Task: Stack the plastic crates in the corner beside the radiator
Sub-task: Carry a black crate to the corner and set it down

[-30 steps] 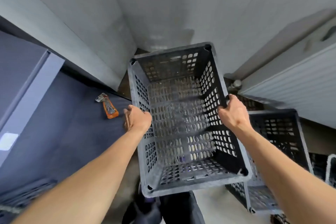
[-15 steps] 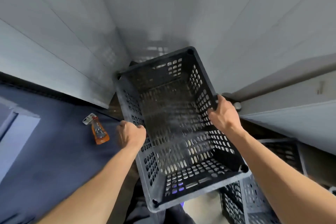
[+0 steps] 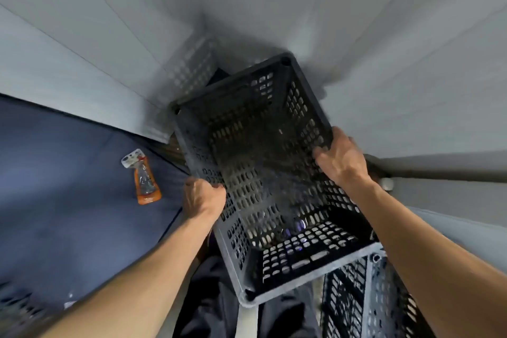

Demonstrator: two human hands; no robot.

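I hold a dark grey perforated plastic crate (image 3: pixel 263 173) in front of me, open side up and tilted, its far end close to the corner where two pale walls meet. My left hand (image 3: pixel 201 200) grips its left rim and my right hand (image 3: pixel 340 159) grips its right rim. A second dark crate (image 3: pixel 356 302) stands lower at the bottom right, partly hidden by the held crate and my right arm. The radiator (image 3: pixel 450 192) runs along the right wall.
A dark blue surface (image 3: pixel 68 186) lies to the left with an orange packaged item (image 3: pixel 144 177) on it. Another perforated crate edge (image 3: pixel 16 310) shows at the bottom left. My dark trousers (image 3: pixel 208 299) are below the crate. Walls close in on the corner.
The held crate has moved forward and down toward the wall corner, turning slightly. My view has swung left and nearer the walls; the second crate has slid to the bottom right.
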